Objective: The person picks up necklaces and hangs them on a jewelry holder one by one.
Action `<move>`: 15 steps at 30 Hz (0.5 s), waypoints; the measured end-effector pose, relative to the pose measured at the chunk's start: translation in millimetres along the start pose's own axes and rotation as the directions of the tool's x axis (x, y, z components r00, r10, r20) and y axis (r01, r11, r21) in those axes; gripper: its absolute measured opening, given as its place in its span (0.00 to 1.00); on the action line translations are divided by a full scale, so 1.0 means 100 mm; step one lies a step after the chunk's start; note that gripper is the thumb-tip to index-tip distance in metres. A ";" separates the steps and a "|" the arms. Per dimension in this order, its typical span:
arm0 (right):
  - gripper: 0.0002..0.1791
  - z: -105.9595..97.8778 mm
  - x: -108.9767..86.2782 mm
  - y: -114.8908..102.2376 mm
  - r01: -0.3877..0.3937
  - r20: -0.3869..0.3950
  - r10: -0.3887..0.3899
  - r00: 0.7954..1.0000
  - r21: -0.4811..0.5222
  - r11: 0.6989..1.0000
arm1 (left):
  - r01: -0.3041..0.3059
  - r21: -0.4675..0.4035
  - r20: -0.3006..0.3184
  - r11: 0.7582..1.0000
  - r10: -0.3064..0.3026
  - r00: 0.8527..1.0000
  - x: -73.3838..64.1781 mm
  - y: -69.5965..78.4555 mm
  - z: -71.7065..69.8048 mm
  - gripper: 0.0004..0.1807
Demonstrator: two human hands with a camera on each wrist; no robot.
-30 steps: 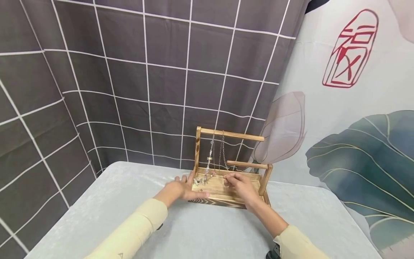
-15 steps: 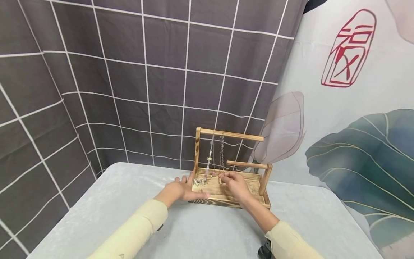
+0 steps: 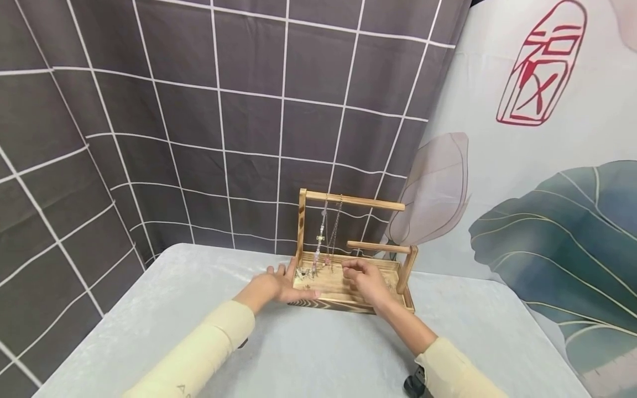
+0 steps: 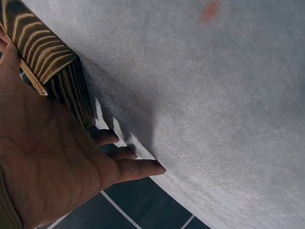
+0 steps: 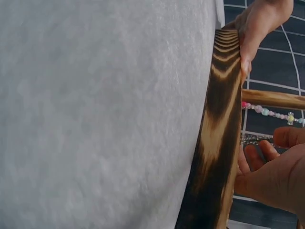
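Note:
A wooden jewelry stand (image 3: 343, 301) with a tray base and two hanging bars sits on the table. My left hand (image 3: 276, 284) rests against its left end, thumb along the front rim. In the left wrist view that hand's fingers (image 4: 143, 169) stretch straight past the corner. A beaded strand (image 3: 318, 243) and a silver chain necklace (image 3: 335, 232) hang from the taller bar (image 3: 368, 203). My right hand (image 3: 368, 283) hovers over the tray just right of the chain. Its fingers are loosely curled, thumb and fingertips apart in the right wrist view, with nothing seen between them.
Small jewelry pieces (image 3: 302, 273) lie in the tray's left end. A shorter bar (image 3: 380, 247) on a post rises at the right end. Pale cloth (image 3: 298, 354) covers the table, with a dark grid curtain (image 3: 249, 127) behind.
My right hand moved left with the chain, then let it go and drew slightly right. The chain now hangs beside the beaded strand. The left hand stays in place; the head view shifts slightly.

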State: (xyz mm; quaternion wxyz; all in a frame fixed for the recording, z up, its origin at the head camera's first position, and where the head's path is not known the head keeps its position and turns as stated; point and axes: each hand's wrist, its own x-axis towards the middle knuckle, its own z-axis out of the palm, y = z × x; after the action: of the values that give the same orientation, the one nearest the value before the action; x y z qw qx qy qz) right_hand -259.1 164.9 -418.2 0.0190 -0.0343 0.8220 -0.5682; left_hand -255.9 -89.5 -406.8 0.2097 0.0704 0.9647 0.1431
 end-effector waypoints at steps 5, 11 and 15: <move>0.20 -0.09 0.00 -0.04 0.015 -0.006 -0.016 1.000 -0.092 0.996 | 0.006 0.025 0.012 1.000 -0.006 1.000 0.09 -0.02 0.02 0.73; 0.19 -0.20 -0.01 -0.02 0.022 -0.024 -0.027 0.999 -0.171 0.985 | 0.008 0.026 0.022 1.000 -0.009 1.000 0.12 -0.02 0.03 0.74; 0.19 -0.29 -0.01 0.04 0.030 -0.047 -0.041 0.998 -0.202 0.979 | -0.014 -0.006 0.015 1.000 0.014 1.000 0.05 0.00 0.01 0.72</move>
State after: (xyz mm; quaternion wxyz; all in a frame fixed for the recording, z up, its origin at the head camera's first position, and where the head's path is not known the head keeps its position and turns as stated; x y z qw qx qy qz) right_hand -259.9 193.5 -411.7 -0.0156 -0.0363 0.8747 -0.4830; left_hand -259.9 -88.4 -409.8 0.2161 0.0777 0.9622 0.1467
